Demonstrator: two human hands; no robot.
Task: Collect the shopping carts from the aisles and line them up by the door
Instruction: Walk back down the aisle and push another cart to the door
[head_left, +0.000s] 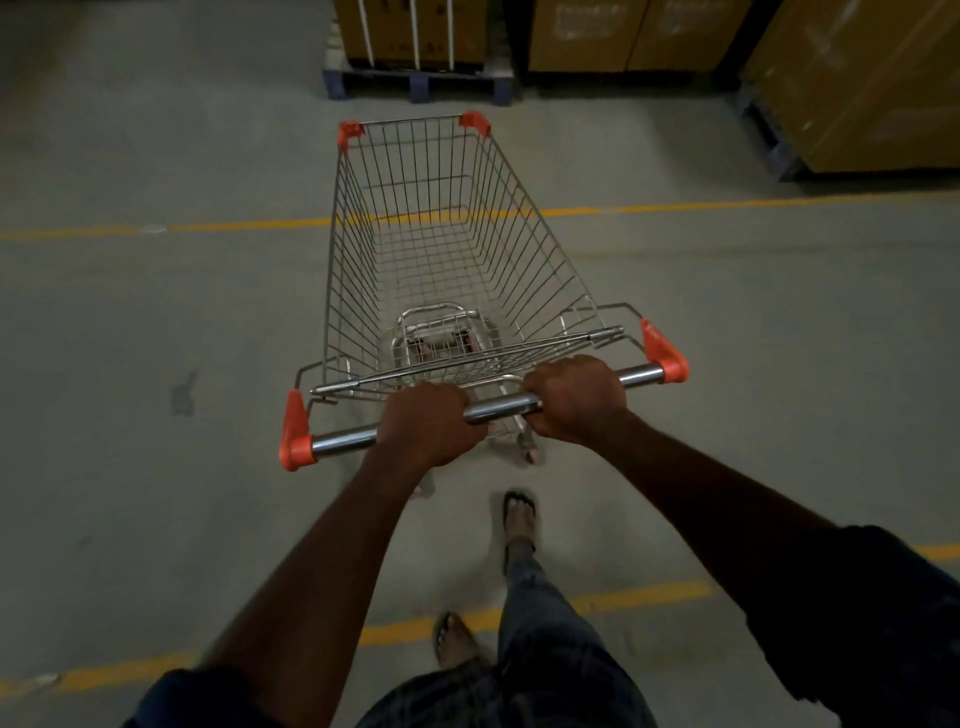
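A wire shopping cart (431, 234) with orange corner caps stands on the concrete floor straight ahead of me, its basket empty. Its chrome handle bar (501, 404) runs across the near end between two orange end pieces. My left hand (428, 423) grips the bar left of centre. My right hand (574, 397) grips it right of centre. Both sets of fingers wrap over the bar. No other cart is in view.
Cardboard boxes on a blue pallet (415, 85) stand just beyond the cart's front. More large boxes (857, 88) line the right side. Yellow floor lines (675, 209) cross ahead and behind me. Open concrete floor (145, 322) lies to the left. My sandalled feet are below the handle.
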